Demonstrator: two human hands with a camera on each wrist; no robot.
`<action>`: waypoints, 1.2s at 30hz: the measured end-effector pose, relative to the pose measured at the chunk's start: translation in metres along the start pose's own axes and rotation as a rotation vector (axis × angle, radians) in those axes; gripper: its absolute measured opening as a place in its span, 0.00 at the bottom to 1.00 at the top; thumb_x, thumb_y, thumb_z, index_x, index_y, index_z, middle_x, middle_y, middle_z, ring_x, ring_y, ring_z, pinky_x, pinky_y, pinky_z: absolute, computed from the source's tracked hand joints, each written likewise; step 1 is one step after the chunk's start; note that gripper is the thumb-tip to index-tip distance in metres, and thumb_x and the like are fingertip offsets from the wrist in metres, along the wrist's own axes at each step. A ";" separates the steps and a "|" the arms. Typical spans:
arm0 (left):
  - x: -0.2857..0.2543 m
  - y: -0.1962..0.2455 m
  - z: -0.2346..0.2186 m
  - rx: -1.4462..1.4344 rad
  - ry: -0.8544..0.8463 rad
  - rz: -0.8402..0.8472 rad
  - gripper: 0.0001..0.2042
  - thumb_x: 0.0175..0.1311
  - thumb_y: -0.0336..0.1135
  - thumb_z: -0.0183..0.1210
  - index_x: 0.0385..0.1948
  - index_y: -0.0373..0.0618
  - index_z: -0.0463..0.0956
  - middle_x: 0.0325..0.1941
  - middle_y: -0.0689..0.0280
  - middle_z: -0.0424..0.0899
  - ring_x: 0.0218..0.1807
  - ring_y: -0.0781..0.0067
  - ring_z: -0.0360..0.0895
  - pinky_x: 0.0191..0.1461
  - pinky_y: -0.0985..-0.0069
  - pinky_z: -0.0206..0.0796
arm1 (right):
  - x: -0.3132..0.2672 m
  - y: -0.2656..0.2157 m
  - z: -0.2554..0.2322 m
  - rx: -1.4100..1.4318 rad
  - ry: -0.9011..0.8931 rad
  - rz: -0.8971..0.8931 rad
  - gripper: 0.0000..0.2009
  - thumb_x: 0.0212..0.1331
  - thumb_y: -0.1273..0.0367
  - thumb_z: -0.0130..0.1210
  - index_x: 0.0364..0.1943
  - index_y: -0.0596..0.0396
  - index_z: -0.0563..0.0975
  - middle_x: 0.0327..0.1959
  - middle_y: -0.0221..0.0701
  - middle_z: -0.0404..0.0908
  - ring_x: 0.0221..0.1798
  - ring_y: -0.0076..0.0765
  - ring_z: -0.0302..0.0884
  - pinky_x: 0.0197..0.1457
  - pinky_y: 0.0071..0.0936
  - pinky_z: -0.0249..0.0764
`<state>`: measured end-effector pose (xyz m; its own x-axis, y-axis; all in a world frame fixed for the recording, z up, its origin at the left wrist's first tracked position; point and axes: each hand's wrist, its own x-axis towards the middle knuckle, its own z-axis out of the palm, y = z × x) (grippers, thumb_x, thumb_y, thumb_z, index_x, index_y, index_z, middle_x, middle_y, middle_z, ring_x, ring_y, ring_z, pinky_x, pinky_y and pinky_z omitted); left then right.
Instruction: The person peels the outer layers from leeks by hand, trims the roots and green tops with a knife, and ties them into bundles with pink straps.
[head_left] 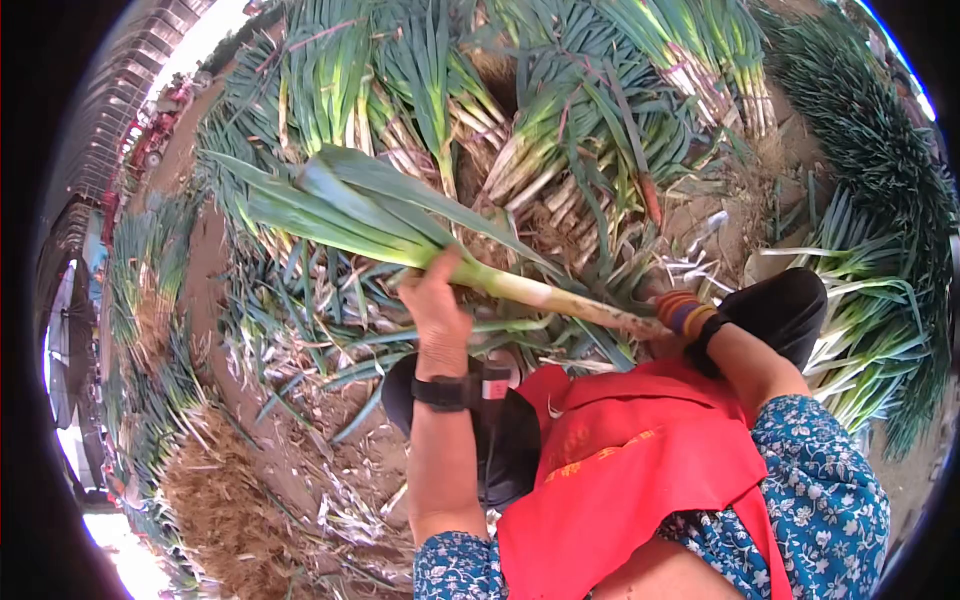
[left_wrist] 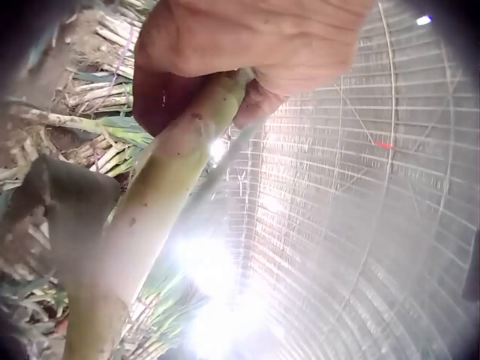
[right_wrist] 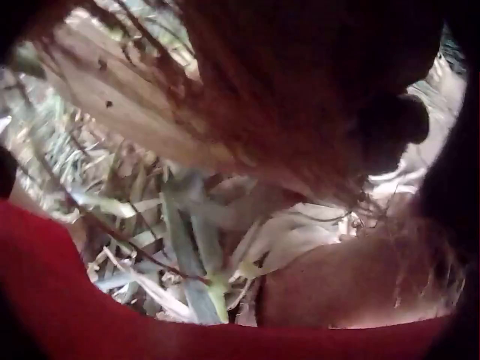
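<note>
Leek (head_left: 525, 289): was smooth, pale and cylindrical below broad, flat green leaves (head_left: 340, 225); slanted just beyond the red cloth apron (head_left: 620, 420), gripped mid-length by a curled left hand (head_left: 437, 312), reaching the right hand (head_left: 680, 314), too obscured to tell how closed. Below, showed earthy ground (head_left: 207, 278) and fibrous scraps (head_left: 350, 522); overhead, a ribbed roof (left_wrist: 360, 187).

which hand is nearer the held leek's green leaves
The left hand, gripping the leek at the base of its green leaves; the right hand is at the root end.
</note>
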<state>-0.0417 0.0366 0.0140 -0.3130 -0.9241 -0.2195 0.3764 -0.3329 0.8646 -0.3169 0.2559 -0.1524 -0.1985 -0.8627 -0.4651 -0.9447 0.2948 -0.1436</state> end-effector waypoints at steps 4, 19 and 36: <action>0.005 0.014 -0.016 -0.091 0.046 -0.117 0.12 0.59 0.38 0.49 0.38 0.40 0.69 0.33 0.55 0.78 0.34 0.55 0.78 0.38 0.60 0.72 | -0.023 0.018 -0.056 -0.141 -0.099 0.127 0.12 0.51 0.61 0.51 0.32 0.53 0.78 0.32 0.41 0.79 0.38 0.45 0.78 0.42 0.36 0.72; 0.001 0.000 -0.004 -0.239 0.014 -0.114 0.13 0.60 0.39 0.49 0.38 0.36 0.66 0.29 0.56 0.76 0.29 0.56 0.77 0.32 0.62 0.71 | -0.014 -0.093 -0.168 0.249 0.601 -0.557 0.22 0.46 0.62 0.60 0.44 0.58 0.72 0.38 0.45 0.75 0.43 0.49 0.72 0.47 0.39 0.66; -0.002 -0.013 -0.001 -0.069 0.072 -0.199 0.08 0.57 0.33 0.52 0.35 0.41 0.70 0.32 0.63 0.75 0.33 0.66 0.76 0.35 0.70 0.70 | 0.016 -0.202 -0.178 -0.069 0.729 -0.895 0.15 0.37 0.63 0.58 0.30 0.52 0.70 0.29 0.35 0.71 0.33 0.46 0.72 0.31 0.38 0.68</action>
<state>-0.0451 0.0428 0.0031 -0.3251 -0.8488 -0.4168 0.3729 -0.5202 0.7683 -0.1754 0.1096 0.0245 0.4672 -0.7902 0.3967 -0.8310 -0.5456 -0.1082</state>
